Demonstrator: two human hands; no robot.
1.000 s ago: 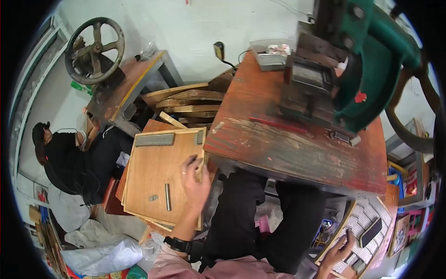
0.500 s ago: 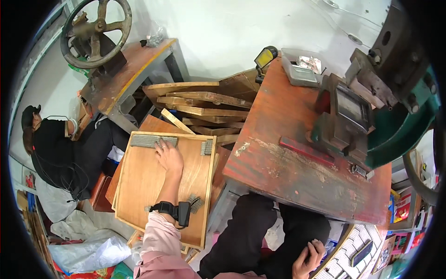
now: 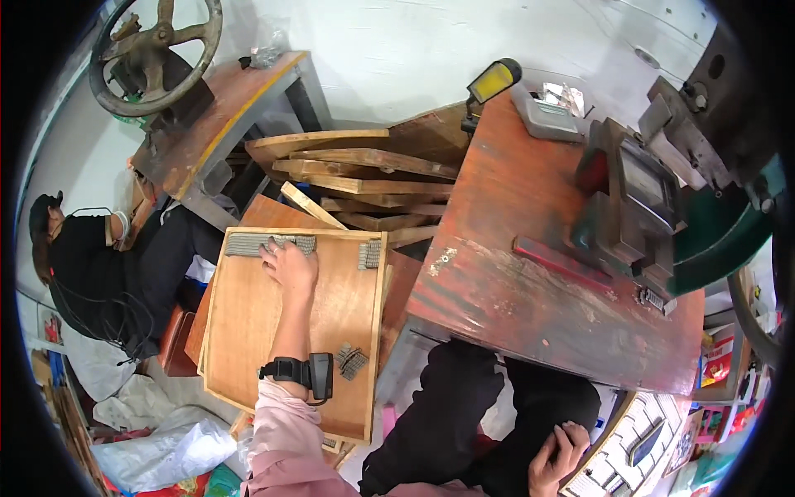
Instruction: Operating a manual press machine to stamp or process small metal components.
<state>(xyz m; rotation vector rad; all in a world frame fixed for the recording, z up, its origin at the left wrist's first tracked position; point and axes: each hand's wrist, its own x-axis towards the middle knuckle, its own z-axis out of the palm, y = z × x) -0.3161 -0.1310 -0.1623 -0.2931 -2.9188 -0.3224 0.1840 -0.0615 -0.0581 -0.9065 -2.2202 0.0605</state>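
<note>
My left hand reaches over a shallow wooden tray, a black strapped device on its wrist. Its fingers are bent but apart, their tips touching a neat block of small grey metal pieces along the tray's far edge. Whether a piece is between the fingertips is hidden. A smaller stack of such pieces stands in the far right corner. Near the tray's right side lies a loose cluster of pieces. Off to the right, my right hand rests on my leg, fingers loosely curved and apart, with nothing visible in it.
A worn reddish workbench carries a green press, a red bar, a plastic box and a lamp. Stacked wooden trays lie behind. Another person sits at left. A phone lies on a board at lower right.
My left hand has shifted slightly left along the block of pieces, its fingers now more bent. The view has tilted a little; my right hand stays on my leg.
</note>
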